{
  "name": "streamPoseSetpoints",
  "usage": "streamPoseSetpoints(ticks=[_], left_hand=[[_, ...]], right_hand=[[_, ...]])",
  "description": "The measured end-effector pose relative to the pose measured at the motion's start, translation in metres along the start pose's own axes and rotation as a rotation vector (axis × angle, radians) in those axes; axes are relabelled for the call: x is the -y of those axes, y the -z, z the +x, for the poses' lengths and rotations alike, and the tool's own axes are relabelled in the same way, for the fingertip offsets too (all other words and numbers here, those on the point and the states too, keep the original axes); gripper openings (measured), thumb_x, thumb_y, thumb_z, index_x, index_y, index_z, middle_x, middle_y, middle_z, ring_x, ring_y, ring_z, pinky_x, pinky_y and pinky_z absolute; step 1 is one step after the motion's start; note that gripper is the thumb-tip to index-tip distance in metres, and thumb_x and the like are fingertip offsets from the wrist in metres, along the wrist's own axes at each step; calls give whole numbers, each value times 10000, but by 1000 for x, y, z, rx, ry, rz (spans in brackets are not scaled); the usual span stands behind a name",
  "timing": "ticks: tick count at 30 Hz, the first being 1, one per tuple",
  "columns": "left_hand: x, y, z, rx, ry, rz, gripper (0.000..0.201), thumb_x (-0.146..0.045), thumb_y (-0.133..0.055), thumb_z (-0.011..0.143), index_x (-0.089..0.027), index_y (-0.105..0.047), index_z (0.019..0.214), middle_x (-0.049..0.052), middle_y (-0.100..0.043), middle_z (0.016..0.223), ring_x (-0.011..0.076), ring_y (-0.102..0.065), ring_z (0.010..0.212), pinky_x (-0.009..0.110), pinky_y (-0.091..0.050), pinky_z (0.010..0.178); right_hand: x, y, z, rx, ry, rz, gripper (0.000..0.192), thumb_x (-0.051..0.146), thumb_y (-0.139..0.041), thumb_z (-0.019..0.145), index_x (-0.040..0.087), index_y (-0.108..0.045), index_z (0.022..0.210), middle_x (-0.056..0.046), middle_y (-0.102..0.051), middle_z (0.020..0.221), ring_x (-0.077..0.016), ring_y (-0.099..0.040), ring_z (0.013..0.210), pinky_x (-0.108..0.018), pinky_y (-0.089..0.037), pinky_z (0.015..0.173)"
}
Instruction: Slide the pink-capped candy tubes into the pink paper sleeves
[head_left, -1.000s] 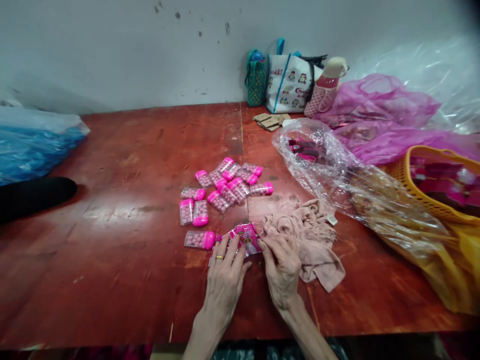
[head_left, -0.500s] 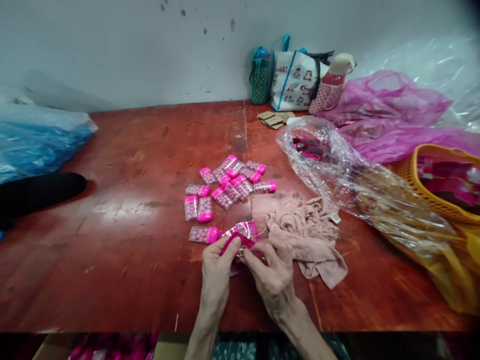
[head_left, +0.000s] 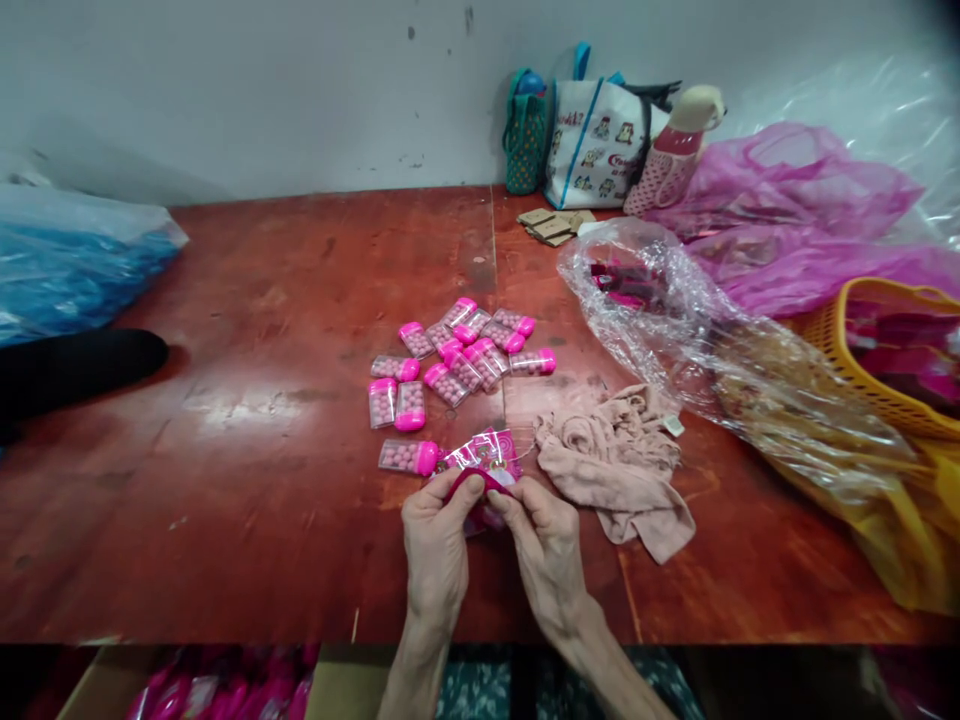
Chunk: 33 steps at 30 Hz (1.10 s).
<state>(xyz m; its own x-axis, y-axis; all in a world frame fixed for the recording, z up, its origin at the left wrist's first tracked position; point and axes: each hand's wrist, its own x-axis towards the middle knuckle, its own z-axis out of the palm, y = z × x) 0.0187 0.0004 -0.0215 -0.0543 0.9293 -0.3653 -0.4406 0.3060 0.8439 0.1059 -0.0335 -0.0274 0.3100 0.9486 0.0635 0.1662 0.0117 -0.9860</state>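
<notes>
My left hand (head_left: 436, 535) and my right hand (head_left: 546, 540) are close together near the table's front edge. Both pinch a small dark-pink strip, perhaps fabric (head_left: 480, 478), one at each side. Just beyond my fingers lie shiny pink printed packets or cards (head_left: 491, 450). A clear container of pink balls with a pink cap (head_left: 407, 457) lies touching their left side. Farther back, several more such containers (head_left: 465, 365) lie in a loose cluster. A crumpled beige cloth (head_left: 611, 450) rests to the right of my right hand.
A clear plastic bag (head_left: 652, 310) and a yellow basket (head_left: 844, 330) holding pink items take up the right side. Purple bags (head_left: 795, 200), a white tote (head_left: 596, 145) and bottles stand behind. A blue-filled bag (head_left: 67, 270) and a black object (head_left: 90, 362) are at left.
My right hand's fingers have closed in on the dark-pink strip beside my left hand, pinching its right side. The whole view has tilted slightly downward.
</notes>
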Motion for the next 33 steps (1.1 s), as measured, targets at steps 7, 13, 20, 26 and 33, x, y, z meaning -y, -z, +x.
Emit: streamPoseSetpoints(ticks=[7,13,20,26,33], left_hand=[[5,-3,3,-39,-15,-34,94,-165,-751,598,-145,-714,682,-19,-639,554,78,-549,504,173,-447,503],[6,2,4,-53,-38,-13,62,-181,-741,624,-151,-706,664,-31,-632,540,64,-530,482,167,-445,504],[8,5,2,-65,-53,14,92,-201,-744,629,-148,-705,694,-16,-672,600,86,-569,516,194,-475,525],[11,6,3,-84,-70,7,84,-199,-748,625,-152,-698,674,-32,-654,580,68,-549,513,175,-463,533],[4,12,2,-66,-73,10,128,-244,-747,634,-140,-673,624,-30,-623,556,62,-532,512,160,-447,521]], right_hand=[[2,1,2,2,10,-54,329,262,-472,862,192,-399,550,35,-390,566,-110,-385,539,-235,-278,506],[8,8,7,99,-67,11,258,315,-451,885,173,-556,698,16,-509,631,-119,-459,577,-219,-348,524],[3,1,4,90,-215,168,161,295,-613,779,142,-619,730,6,-586,658,-127,-507,606,-223,-435,574],[2,-6,-2,111,-202,165,237,314,-566,824,149,-573,654,25,-505,617,-107,-446,586,-209,-375,546],[2,-4,-1,145,-172,90,330,342,-473,885,167,-451,605,46,-363,587,-86,-315,543,-223,-251,492]])
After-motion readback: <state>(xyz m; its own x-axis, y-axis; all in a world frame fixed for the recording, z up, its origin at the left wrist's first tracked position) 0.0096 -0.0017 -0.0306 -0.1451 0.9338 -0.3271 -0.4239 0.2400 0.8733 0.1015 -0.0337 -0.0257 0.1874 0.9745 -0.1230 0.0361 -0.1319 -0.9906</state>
